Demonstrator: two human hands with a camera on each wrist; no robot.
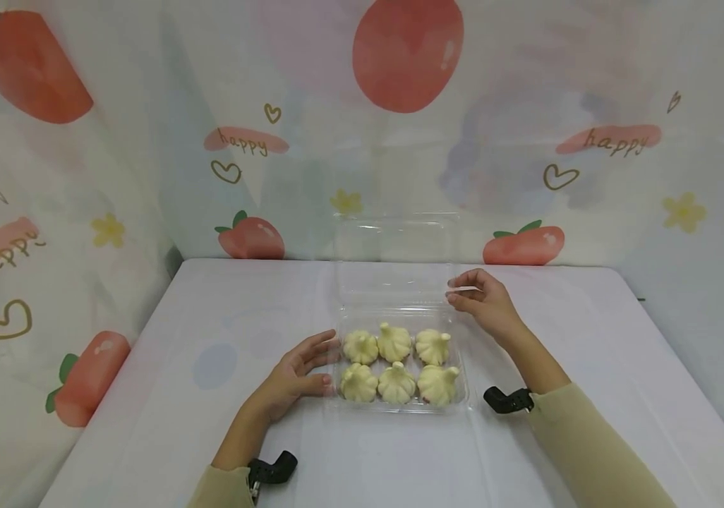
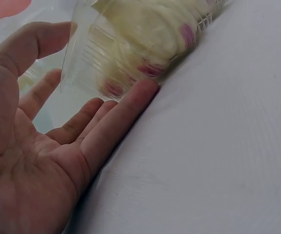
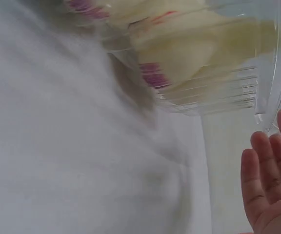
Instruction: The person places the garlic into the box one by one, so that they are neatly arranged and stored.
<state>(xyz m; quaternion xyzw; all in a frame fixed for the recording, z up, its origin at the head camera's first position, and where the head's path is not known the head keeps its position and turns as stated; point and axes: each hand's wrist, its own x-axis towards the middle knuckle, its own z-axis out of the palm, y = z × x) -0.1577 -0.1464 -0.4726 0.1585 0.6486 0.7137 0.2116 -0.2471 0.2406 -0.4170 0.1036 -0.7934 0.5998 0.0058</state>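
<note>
A clear plastic clamshell box (image 1: pixel 400 408) holds several pale garlic bulbs (image 1: pixel 396 382) in two rows, some with purple marks at the base. Its transparent lid (image 1: pixel 396 279) is swung up at the back. Beside the box's left wall is my left hand (image 1: pixel 295 374), fingers loosely extended. In the left wrist view, the thumb of that hand (image 2: pixel 38 126) meets the clear rim, while other fingers lie low along the side. My right hand (image 1: pixel 485 300) is at the lid's right edge, thumb and fingers spread. Relaxed fingertips (image 3: pixel 260 141) show close to the plastic corner in the right wrist view.
The box rests on a white-covered table (image 1: pixel 222 423). Behind and to the left hangs a printed curtain (image 1: pixel 317 169) with fruit and hearts, close to the table's back edge. Black wrist mounts (image 1: pixel 508 400) sit at both sleeve cuffs.
</note>
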